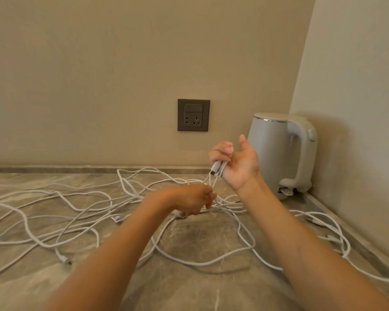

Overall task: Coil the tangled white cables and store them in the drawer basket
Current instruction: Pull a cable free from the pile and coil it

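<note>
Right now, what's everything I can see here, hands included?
cables: several, exact count unclear, white, tangled across the counter, some loops held in the hands
counter: one, grey marbled, under everything
socket: one, dark grey, on the back wall
kettle: one, pale white, in the counter's right corner by the wall
walls: two, beige, behind and to the right
basket: none in view
left hand: one, low over the tangle, pinches a cable strand
right hand: one, raised with palm up, grips a few cable loops and a plug end
</note>
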